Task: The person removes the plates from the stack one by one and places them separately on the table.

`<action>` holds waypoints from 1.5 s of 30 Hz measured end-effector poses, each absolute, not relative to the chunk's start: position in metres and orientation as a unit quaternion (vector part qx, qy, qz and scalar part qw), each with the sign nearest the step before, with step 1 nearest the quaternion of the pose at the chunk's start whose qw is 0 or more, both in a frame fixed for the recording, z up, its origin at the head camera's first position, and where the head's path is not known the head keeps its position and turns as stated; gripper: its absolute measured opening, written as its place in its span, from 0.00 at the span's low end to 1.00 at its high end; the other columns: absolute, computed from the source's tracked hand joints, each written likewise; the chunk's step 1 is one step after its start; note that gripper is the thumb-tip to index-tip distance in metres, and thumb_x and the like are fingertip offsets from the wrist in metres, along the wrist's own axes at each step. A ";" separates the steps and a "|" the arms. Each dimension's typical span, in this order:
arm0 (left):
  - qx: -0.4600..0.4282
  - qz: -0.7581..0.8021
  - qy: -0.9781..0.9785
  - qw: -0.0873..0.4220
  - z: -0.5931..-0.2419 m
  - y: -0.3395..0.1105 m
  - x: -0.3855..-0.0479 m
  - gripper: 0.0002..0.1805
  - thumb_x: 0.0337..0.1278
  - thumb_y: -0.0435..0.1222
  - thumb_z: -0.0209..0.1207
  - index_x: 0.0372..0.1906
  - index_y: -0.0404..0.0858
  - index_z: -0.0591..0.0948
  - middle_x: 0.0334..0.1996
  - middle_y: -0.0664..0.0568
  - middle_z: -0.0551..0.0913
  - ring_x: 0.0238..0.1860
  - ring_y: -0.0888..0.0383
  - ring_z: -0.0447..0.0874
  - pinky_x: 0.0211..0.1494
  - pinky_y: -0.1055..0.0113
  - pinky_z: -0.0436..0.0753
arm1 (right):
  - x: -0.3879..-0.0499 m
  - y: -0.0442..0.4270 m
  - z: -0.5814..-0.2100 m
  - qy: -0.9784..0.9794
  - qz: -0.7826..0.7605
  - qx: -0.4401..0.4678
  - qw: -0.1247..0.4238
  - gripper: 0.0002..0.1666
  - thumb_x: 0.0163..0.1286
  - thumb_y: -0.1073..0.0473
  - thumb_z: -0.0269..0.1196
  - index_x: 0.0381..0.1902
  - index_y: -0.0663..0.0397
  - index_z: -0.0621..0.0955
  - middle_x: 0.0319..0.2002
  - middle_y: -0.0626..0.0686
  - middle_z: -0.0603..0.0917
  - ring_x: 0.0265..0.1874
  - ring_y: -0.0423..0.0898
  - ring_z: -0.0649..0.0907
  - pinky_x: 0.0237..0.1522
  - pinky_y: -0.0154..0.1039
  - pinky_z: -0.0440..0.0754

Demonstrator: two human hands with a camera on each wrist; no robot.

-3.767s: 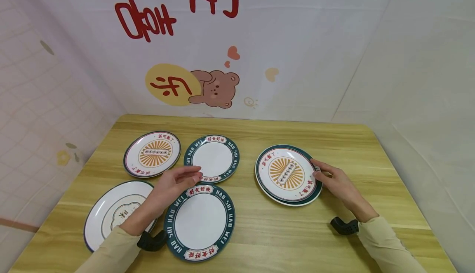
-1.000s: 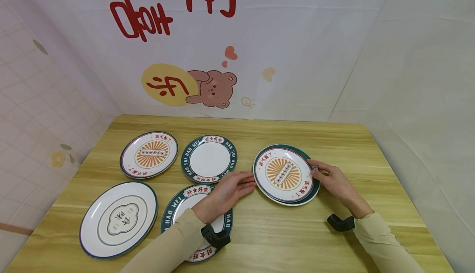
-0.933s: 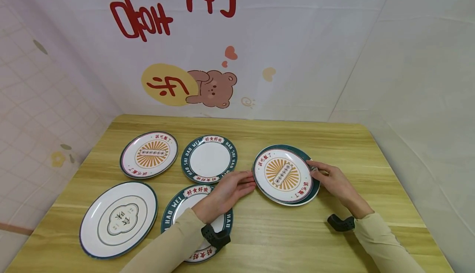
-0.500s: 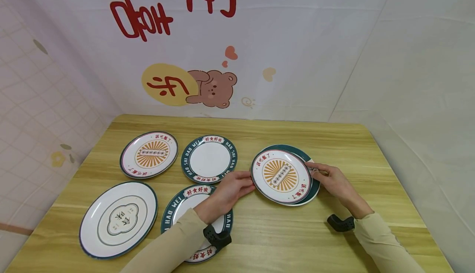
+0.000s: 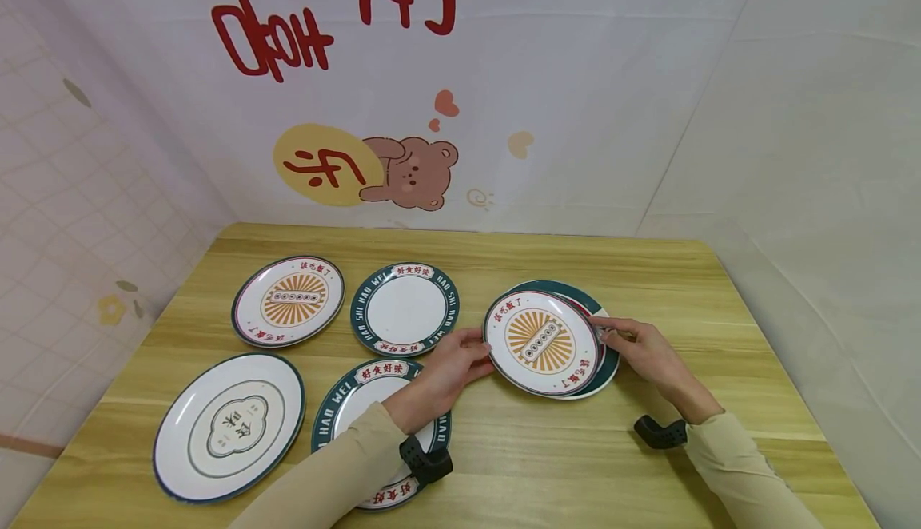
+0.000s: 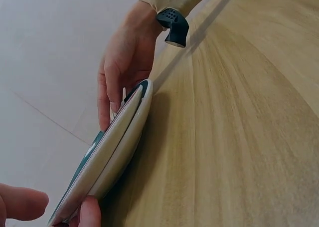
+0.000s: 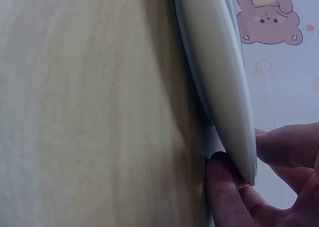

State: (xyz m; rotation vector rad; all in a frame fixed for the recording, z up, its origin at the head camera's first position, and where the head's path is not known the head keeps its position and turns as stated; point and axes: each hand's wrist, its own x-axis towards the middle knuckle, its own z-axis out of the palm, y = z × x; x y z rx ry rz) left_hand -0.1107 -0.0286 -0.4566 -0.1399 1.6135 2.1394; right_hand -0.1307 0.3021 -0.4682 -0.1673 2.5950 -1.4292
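A white plate with an orange sunburst [image 5: 542, 343] lies off-centre over a green-rimmed plate [image 5: 576, 293], leaving a green crescent at the upper right. A red edge between them hints at another plate, mostly covered. My left hand [image 5: 448, 369] holds the sunburst plate's left rim, fingers under it and thumb near its top. On the opposite side my right hand [image 5: 643, 353] pinches the stack's right rim between thumb and fingers. Seen edge-on in the left wrist view, the stacked plates [image 6: 107, 157] tilt above the table. In the right wrist view, fingers lie under the pale plate underside [image 7: 224, 82].
Another sunburst plate [image 5: 298, 301] lies at the back left, beside a smaller green-rimmed plate [image 5: 446, 289]. In front are a large white plate [image 5: 176, 445] and a green-rimmed plate [image 5: 325, 413] partly under my left forearm. A printed cloth wall [image 5: 576, 113] stands behind the wooden table [image 5: 547, 465].
My left hand moved from above the left plates to the stack's left rim. The sunburst plate has slid left and toward me over the green-rimmed one. My right hand stays at the right rim.
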 end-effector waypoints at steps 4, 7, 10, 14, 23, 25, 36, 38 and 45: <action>-0.062 0.764 0.606 0.215 -0.457 -0.025 -0.113 0.23 0.77 0.26 0.51 0.70 0.22 0.65 0.58 0.33 0.74 0.53 0.49 0.80 0.63 0.56 0.83 | -0.131 0.302 -0.468 0.878 -0.467 -0.065 0.081 0.21 0.81 0.60 0.56 0.66 0.62 0.80 0.67 0.68 0.76 0.71 0.62 0.69 0.54 0.17 0.67; -0.075 0.748 0.628 0.202 -0.458 -0.022 -0.114 0.21 0.75 0.26 0.54 0.67 0.22 0.68 0.50 0.37 0.76 0.46 0.53 0.80 0.57 0.59 0.86 | -0.131 0.302 -0.468 0.885 -0.454 -0.068 0.076 0.20 0.81 0.59 0.57 0.65 0.60 0.81 0.67 0.68 0.77 0.71 0.63 0.70 0.59 0.23 0.69; -0.077 0.738 0.642 0.192 -0.460 -0.021 -0.115 0.20 0.73 0.25 0.55 0.65 0.23 0.69 0.46 0.40 0.77 0.42 0.54 0.80 0.52 0.62 0.88 | -0.131 0.301 -0.468 0.886 -0.451 -0.070 0.076 0.20 0.81 0.60 0.56 0.65 0.61 0.81 0.67 0.68 0.76 0.71 0.64 0.69 0.69 0.41 0.71; -0.068 0.735 0.649 0.184 -0.460 -0.020 -0.116 0.19 0.72 0.24 0.56 0.62 0.22 0.70 0.42 0.41 0.77 0.39 0.55 0.81 0.49 0.62 0.89 | -0.132 0.301 -0.467 0.885 -0.454 -0.068 0.080 0.21 0.82 0.61 0.55 0.67 0.61 0.79 0.68 0.68 0.75 0.71 0.64 0.69 0.69 0.48 0.71; -0.047 0.727 0.658 0.189 -0.459 -0.024 -0.112 0.18 0.69 0.23 0.56 0.60 0.21 0.71 0.39 0.43 0.77 0.36 0.55 0.80 0.45 0.63 0.90 | -0.130 0.302 -0.468 0.871 -0.480 -0.074 0.076 0.31 0.81 0.63 0.55 0.78 0.57 0.67 0.71 0.70 0.71 0.64 0.66 0.76 0.51 0.26 0.77; -0.040 0.721 0.664 0.194 -0.457 -0.026 -0.112 0.18 0.69 0.23 0.56 0.60 0.20 0.71 0.39 0.42 0.77 0.36 0.55 0.80 0.45 0.63 0.90 | -0.130 0.302 -0.469 0.872 -0.478 -0.076 0.072 0.32 0.81 0.63 0.55 0.79 0.56 0.65 0.68 0.71 0.73 0.63 0.67 0.77 0.52 0.30 0.79; -0.015 0.696 0.689 0.200 -0.452 -0.036 -0.114 0.16 0.69 0.27 0.59 0.57 0.24 0.76 0.38 0.43 0.81 0.34 0.57 0.83 0.42 0.65 0.90 | -0.131 0.301 -0.469 0.871 -0.481 -0.064 0.078 0.35 0.80 0.64 0.54 0.81 0.60 0.60 0.62 0.73 0.75 0.57 0.65 0.80 0.45 0.32 0.81; -0.016 0.694 0.691 0.203 -0.451 -0.037 -0.114 0.16 0.68 0.27 0.60 0.57 0.24 0.77 0.39 0.43 0.82 0.34 0.58 0.84 0.42 0.65 0.90 | -0.131 0.301 -0.469 0.870 -0.483 -0.061 0.080 0.35 0.81 0.64 0.54 0.81 0.61 0.59 0.62 0.73 0.75 0.57 0.63 0.80 0.44 0.31 0.82; -0.010 0.685 0.699 0.207 -0.446 -0.045 -0.114 0.14 0.67 0.28 0.61 0.53 0.25 0.79 0.38 0.42 0.85 0.32 0.58 0.85 0.39 0.65 0.90 | -0.130 0.300 -0.468 0.860 -0.499 -0.047 0.094 0.42 0.81 0.62 0.55 0.82 0.67 0.49 0.65 0.77 0.69 0.58 0.64 0.80 0.43 0.32 0.84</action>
